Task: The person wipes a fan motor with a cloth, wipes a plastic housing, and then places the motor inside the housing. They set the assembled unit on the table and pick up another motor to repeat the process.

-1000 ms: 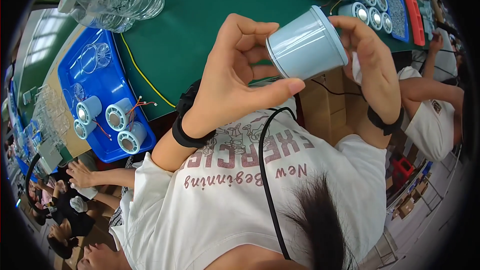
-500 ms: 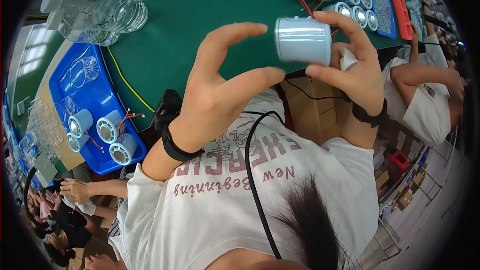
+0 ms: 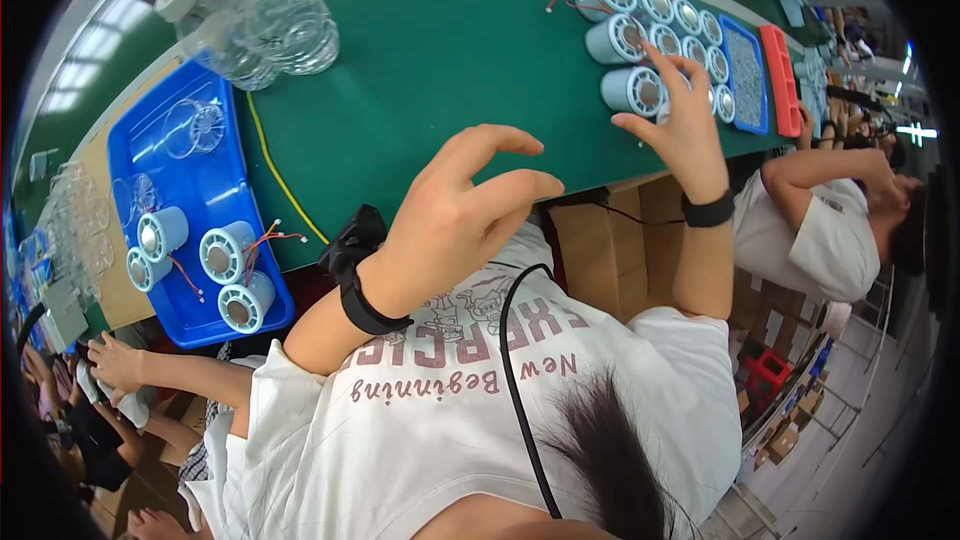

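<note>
My left hand (image 3: 468, 202) hangs in front of my chest, near the table's edge, its fingers curved and apart with nothing between them. Over the front of a group of pale blue cylinders at the right, my right hand (image 3: 682, 125) has thumb and fingers spread. The nearest pale blue cylinder (image 3: 628, 90) lies on its side by my right thumb, its ringed end with a round metal centre facing right. Behind it lies another pale blue cylinder (image 3: 610, 40). My fingers partly hide the cylinders behind them.
Several cylinders with wires lie in a blue tray (image 3: 225, 105) at left, with clear plastic cups. Clear bottles (image 3: 290, 30) stand behind it. A yellow cable (image 3: 275, 165) crosses the green table (image 3: 430, 50). A blue tray of small parts (image 3: 742, 70) and a red tray (image 3: 780, 80) lie right.
The cylinder that was between my hands is gone from there. My right hand has moved away to the cylinder group, where one more lies at the front. My left hand stays raised, its fingers closer together.
</note>
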The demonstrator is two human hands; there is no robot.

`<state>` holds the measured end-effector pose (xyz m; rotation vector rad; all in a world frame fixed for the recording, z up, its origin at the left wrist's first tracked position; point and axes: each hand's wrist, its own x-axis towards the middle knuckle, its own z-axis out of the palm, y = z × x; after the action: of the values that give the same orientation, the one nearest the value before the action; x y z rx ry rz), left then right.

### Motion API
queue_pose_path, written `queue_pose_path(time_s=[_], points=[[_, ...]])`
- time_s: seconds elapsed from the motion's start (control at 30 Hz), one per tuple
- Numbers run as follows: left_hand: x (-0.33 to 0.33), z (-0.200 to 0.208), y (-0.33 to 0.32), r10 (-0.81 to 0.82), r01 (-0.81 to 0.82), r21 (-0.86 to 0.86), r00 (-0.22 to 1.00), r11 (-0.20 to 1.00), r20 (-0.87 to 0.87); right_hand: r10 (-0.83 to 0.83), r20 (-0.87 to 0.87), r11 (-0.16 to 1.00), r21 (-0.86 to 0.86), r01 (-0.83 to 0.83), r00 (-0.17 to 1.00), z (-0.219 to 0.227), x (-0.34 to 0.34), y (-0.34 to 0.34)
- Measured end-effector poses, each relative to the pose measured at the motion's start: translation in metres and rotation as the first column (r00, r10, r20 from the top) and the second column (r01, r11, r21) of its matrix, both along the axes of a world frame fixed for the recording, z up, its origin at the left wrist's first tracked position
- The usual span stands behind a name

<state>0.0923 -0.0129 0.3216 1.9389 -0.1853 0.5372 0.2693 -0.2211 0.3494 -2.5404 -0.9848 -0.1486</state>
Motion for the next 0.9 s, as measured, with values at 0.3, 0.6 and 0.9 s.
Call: queue_pose_path(time_s=[0.3,0.6,0.9], points=[[-0.018,0.004,0.011,0.061,-0.058,-0.034,0.996,0.998,0.069,0.344,0.014,0.939,-0.025,-0.344,0.939,0.069,0.026,0.226],[-0.040,0.003,0.031,0.146,-0.146,-0.005,0.987,0.989,0.060,0.445,0.140,0.883,-0.235,-0.407,0.884,-0.076,0.137,0.348],[-0.027,0.009,0.028,0.434,-0.434,-0.071,0.901,0.898,-0.016,0.559,-0.377,0.829,0.229,-0.510,0.738,0.053,0.062,0.215]])
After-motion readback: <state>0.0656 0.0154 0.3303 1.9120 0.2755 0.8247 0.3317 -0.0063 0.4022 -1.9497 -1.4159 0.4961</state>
